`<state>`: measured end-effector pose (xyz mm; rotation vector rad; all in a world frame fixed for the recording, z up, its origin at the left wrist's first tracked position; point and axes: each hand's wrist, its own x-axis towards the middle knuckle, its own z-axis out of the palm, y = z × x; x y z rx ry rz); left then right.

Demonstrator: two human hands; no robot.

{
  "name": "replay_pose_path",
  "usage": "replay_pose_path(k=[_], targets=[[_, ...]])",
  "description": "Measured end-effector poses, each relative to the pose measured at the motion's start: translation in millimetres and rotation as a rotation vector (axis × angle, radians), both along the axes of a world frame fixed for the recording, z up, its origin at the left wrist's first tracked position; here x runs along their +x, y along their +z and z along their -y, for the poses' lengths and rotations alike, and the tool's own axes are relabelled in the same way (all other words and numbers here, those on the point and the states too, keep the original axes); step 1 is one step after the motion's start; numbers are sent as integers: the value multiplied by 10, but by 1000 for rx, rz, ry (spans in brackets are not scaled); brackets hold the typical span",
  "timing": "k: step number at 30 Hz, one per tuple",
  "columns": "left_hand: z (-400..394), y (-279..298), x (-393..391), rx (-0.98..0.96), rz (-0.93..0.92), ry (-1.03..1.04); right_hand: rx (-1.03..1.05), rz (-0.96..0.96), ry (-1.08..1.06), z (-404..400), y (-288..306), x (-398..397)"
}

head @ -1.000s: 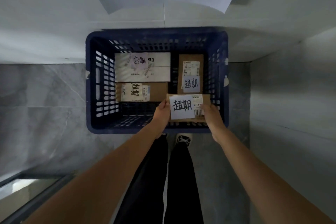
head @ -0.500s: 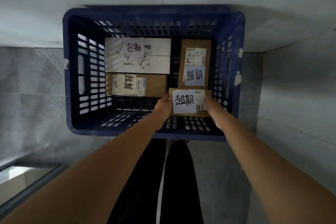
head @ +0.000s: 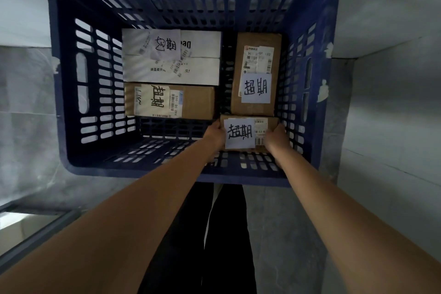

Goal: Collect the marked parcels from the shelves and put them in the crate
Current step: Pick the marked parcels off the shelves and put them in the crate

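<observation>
Hands lowered a small brown cardboard parcel with a handwritten white label into the dark blue slotted plastic crate.

Left hand and right hand were closed on its two short ends, holding it by the crate's near right corner, just against the near end of the upright brown cardboard parcel at the right wall; whether it had reached the floor could not be told. Release from any height would likely have tipped it onto that neighbour's end. The right knuckles sat close to the slotted wall and might have scraped on the way out. A white box and a long brown carton along the left were well clear.
</observation>
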<state>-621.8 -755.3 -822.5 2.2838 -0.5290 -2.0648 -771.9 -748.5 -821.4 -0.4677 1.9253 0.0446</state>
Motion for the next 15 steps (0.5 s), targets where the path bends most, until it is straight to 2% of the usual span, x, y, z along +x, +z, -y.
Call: replay_pose_path(k=[10,15], targets=[[-21,-11,36,-10,33,-77,21,-42,36,33,43,28],[61,418,11,-125,137,-76,-72,-101,49,85,362,77]])
